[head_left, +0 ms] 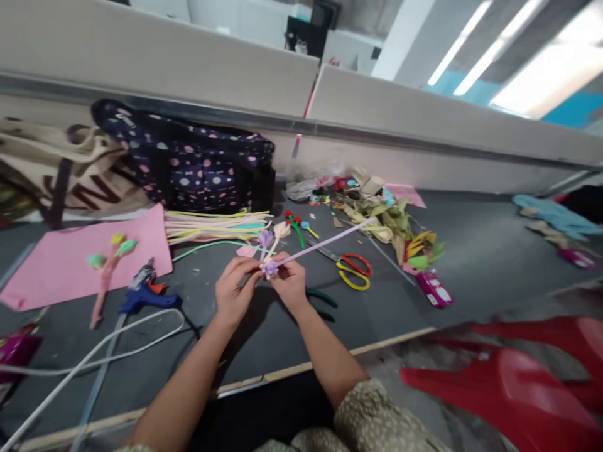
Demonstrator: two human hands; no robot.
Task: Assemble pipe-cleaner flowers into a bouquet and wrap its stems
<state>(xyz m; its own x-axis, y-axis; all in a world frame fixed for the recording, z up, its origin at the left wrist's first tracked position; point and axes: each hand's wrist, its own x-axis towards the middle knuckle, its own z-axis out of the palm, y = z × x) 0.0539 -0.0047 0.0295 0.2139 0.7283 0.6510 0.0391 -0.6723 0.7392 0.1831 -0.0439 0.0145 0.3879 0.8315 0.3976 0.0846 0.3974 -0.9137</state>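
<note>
Fingertips of the left hand (237,287) and right hand (290,284) pinch the bunch of flowers (270,270) between them; the petals cover the tips, making the exact grip hard to see. Three flower heads show: one at the fingers, two just beyond. One purple strip (330,241) slants away rightward. One pair of scissors (341,263) lies right of the fingers; one pair of pliers (323,297), nearer, is partly hidden by the right hand. Left of them lies one glue gun (147,296).
</note>
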